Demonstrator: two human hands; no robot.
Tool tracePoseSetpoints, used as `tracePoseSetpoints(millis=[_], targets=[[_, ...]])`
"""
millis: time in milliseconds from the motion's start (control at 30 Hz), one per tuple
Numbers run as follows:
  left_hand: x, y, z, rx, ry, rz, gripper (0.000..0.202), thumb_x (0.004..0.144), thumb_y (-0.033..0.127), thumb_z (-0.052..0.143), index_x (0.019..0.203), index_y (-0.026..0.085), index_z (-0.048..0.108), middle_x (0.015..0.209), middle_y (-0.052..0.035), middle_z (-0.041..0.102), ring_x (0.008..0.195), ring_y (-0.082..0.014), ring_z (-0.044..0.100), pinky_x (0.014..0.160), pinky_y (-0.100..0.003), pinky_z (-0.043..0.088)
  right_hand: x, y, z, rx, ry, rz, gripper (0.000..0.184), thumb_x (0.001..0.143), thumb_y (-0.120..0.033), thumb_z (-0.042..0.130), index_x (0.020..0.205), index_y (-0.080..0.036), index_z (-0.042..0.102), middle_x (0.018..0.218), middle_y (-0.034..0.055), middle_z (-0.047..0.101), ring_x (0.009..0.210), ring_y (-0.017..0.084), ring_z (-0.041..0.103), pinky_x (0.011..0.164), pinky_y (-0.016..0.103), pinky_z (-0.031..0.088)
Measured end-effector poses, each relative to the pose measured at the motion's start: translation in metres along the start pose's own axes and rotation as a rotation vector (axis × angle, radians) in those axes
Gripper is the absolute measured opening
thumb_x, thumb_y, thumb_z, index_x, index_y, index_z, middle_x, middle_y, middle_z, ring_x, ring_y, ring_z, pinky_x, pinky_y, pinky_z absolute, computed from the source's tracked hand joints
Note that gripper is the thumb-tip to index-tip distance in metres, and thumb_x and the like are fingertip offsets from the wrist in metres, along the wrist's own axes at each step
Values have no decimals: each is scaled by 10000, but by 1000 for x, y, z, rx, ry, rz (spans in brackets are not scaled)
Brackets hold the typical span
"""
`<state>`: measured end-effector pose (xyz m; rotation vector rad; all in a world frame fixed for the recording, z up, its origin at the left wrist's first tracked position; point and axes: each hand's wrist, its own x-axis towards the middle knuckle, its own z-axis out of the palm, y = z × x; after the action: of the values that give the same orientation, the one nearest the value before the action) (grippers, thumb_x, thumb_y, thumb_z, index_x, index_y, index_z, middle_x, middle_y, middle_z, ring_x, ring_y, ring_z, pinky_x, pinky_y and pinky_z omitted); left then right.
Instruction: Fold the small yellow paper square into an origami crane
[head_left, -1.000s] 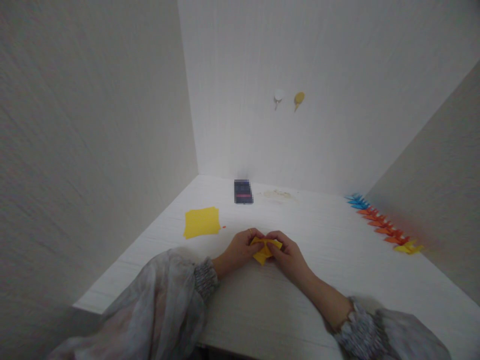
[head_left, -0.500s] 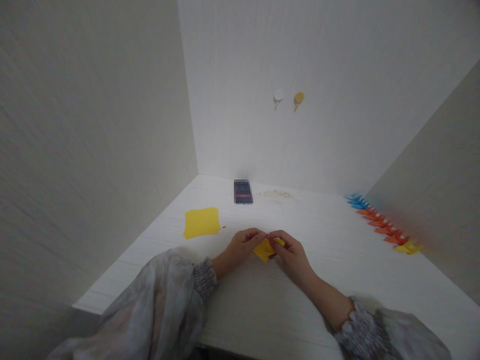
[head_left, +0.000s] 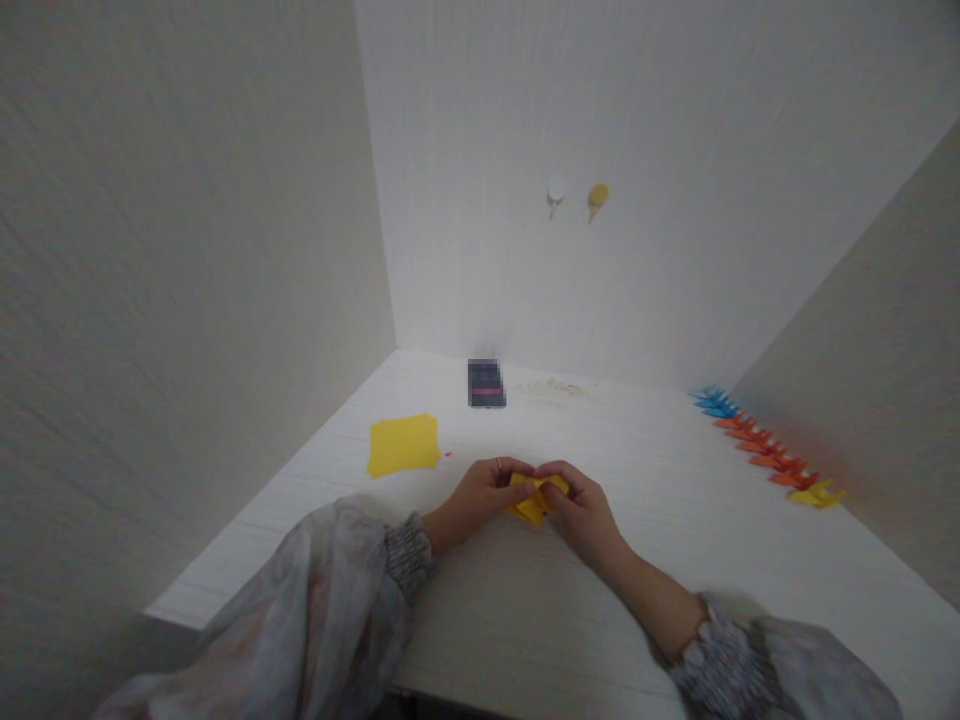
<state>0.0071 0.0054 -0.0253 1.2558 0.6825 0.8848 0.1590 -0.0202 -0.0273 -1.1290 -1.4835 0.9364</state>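
Note:
A small folded piece of yellow paper (head_left: pixel 531 507) is held between my two hands over the middle of the table. My left hand (head_left: pixel 484 492) pinches its left side, thumb on the near face and fingers behind. On the right side, my right hand (head_left: pixel 576 497) grips the paper with thumb and bent fingers. The fingertips of both hands almost meet at the paper's top edge. Parts of the paper and its folds are hidden under the fingers.
Left of my hands lies a stack of yellow paper sheets (head_left: pixel 403 445), with a tiny orange scrap (head_left: pixel 448 454) beside it. A dark, pixelated rectangular object (head_left: pixel 486 384) sits near the back wall. Folded paper figures (head_left: pixel 772 455) in blue, orange, red and yellow line the right side. Two hooks (head_left: pixel 598 196) are on the wall.
My left thumb has shifted slightly right across the paper. The yellow paper's near part has turned a little and shows different folds. My right hand stays almost in place.

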Motion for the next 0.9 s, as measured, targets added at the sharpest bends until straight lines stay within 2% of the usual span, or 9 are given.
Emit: tracePoseSetpoints(millis=[133, 267, 400, 533, 767, 900], targets=[[2, -4, -1, 33, 39, -12, 377, 568, 303, 676, 883, 118, 585, 794, -50, 621, 696, -140, 569, 678, -292, 436, -2, -5, 2, 4, -22, 18, 128, 693, -184, 482, 805, -186, 544, 717, 6, 565, 570, 116, 517, 505, 224, 427], [3, -6, -2, 22, 59, 19, 380, 562, 314, 676, 877, 122, 588, 847, -61, 623, 753, -154, 573, 703, -295, 434, -3, -2, 2, 37, -34, -10, 218, 706, -222, 499, 924, -207, 483, 799, 20, 567, 618, 126, 538, 542, 234, 451], [3, -7, -4, 51, 69, 31, 374, 570, 325, 669, 876, 125, 589, 832, -61, 625, 750, -158, 571, 684, -282, 435, -2, 3, -2, -94, -32, -54, 190, 722, -237, 496, 910, -211, 485, 775, 22, 565, 631, 138, 544, 553, 250, 465], [2, -6, -5, 40, 37, 52, 370, 591, 312, 658, 900, 126, 577, 844, -57, 618, 738, -145, 568, 688, -279, 430, -2, 0, -6, -158, -89, -162, 187, 709, -176, 497, 894, -204, 504, 846, 29, 559, 745, 154, 552, 662, 279, 465], [0, -2, -2, 177, 21, 59, 388, 617, 340, 630, 932, 121, 571, 793, -46, 601, 668, -117, 540, 632, -251, 418, 0, -8, -7, -378, 58, -288, 105, 706, -139, 476, 792, -190, 509, 781, 29, 531, 748, 158, 513, 672, 283, 431], [0, -6, -4, 234, 27, 66, 399, 639, 354, 608, 964, 126, 570, 779, -47, 602, 686, -129, 537, 622, -248, 412, -1, -13, -6, -499, 78, -341, 81, 676, -120, 490, 713, -192, 490, 695, 10, 493, 656, 145, 482, 587, 261, 414]])
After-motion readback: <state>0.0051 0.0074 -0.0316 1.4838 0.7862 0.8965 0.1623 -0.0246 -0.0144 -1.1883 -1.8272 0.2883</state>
